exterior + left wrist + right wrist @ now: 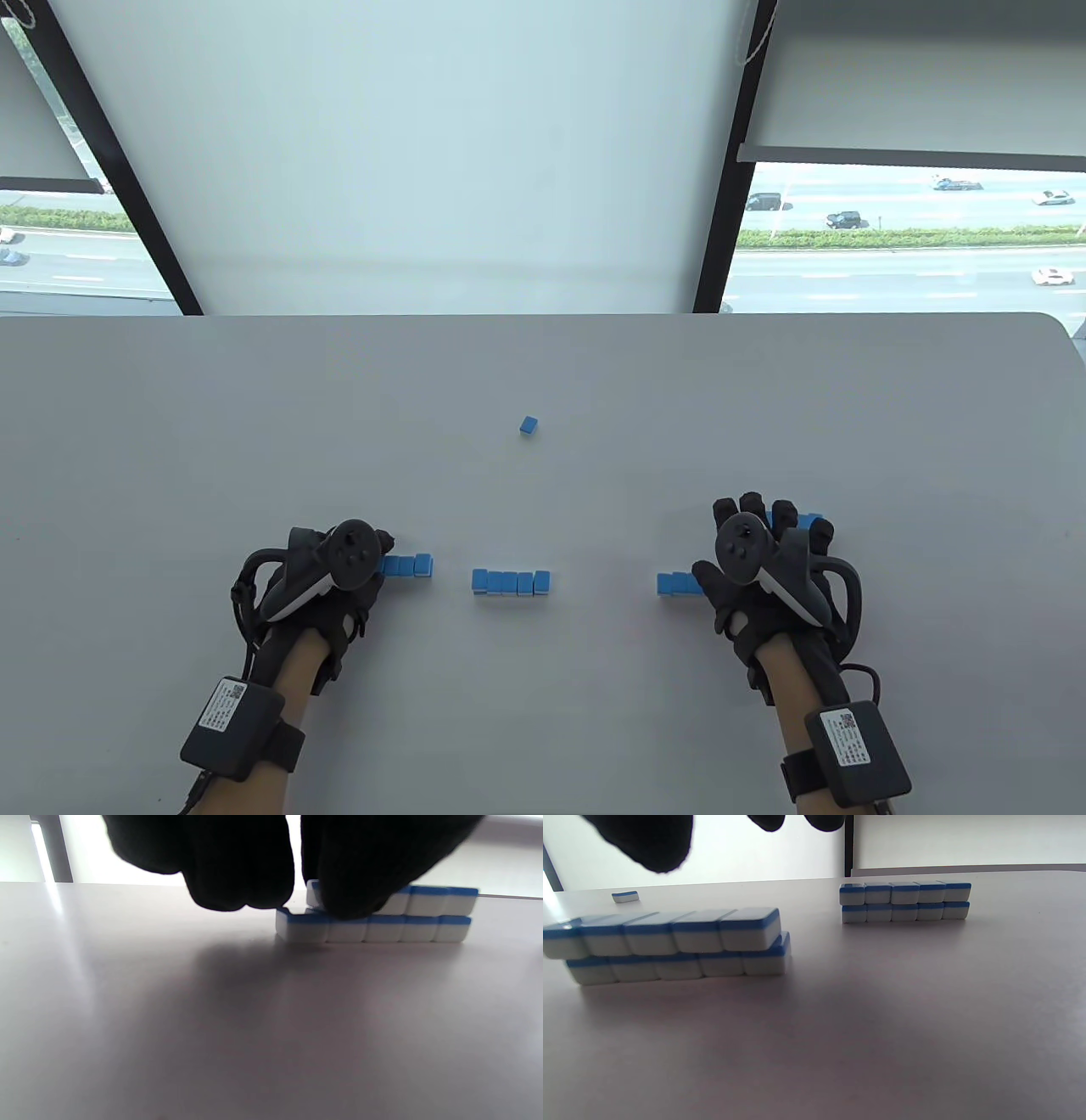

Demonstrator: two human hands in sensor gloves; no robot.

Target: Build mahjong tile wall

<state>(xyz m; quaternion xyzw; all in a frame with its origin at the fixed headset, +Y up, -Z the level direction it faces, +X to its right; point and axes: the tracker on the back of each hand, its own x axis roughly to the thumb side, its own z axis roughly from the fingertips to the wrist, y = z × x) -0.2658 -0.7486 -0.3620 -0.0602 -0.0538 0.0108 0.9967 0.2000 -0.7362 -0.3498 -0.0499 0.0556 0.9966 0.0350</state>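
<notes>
Big windows with traffic going by are sitting behind a plain grey table. Three short two-high tile stacks are lining up in a row running left to right: the left stack, middle stack and right stack. The left hand is pinching the left stack's top end tile, which is overhanging slightly. The right hand is hovering relaxed over its stack, gripping nothing. One stray tile is lying farther out, roughly midway between both hands.

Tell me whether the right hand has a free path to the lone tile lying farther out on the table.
Probably yes. The right hand hovers open over the right stack, holding nothing, and only bare table lies between it and the lone tile.
</notes>
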